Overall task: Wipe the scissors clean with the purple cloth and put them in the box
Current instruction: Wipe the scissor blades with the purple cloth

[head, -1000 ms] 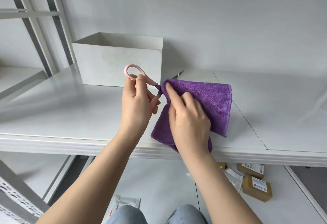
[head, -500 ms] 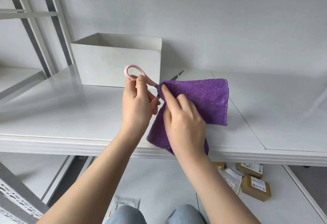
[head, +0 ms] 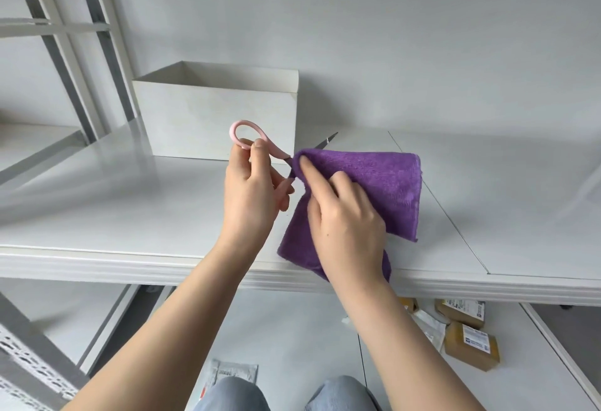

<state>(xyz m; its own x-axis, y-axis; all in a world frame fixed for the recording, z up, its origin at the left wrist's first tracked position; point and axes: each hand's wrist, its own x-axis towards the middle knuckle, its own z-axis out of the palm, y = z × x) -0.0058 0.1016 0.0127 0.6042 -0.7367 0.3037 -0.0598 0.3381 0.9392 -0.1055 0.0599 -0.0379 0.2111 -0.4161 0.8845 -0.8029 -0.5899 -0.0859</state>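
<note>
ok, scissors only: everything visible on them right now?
The scissors have pink, plastic-looking handles; one loop stands clear above the left hand, whose fingers and thumb pinch the handle. The metal blades run up and right, mostly wrapped in the purple cloth that the right hand presses round them. Only the shiny tip pokes out beyond the cloth. They are held in the air above the white shelf, in front of the box, touching neither.
</note>
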